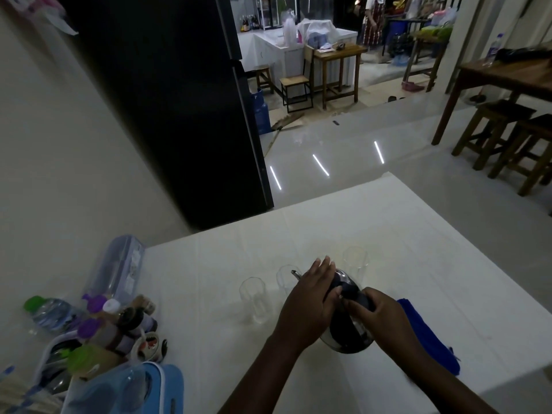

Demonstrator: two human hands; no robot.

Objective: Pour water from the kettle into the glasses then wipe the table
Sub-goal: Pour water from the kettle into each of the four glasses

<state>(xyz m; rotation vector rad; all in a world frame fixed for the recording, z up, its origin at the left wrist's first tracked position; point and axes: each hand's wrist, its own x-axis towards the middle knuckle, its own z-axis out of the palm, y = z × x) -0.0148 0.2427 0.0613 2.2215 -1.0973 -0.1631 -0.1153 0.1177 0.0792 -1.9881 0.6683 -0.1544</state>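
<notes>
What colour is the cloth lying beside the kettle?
Blue. The cloth shows in the head view, on the table by the right hand.

Bare table (418, 249) lies open beyond and right of three glasses (254, 300). A blue cloth (430, 339) lies right. Bottles (113, 321) crowd the left edge.

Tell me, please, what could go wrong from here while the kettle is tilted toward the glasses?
The kettle spout sits close to the middle glass, so a tilt could knock it or miss its narrow mouth. The left hand rests on the lid; steam might burn it. The blue cloth lies beside the kettle, handy for spills.
</notes>
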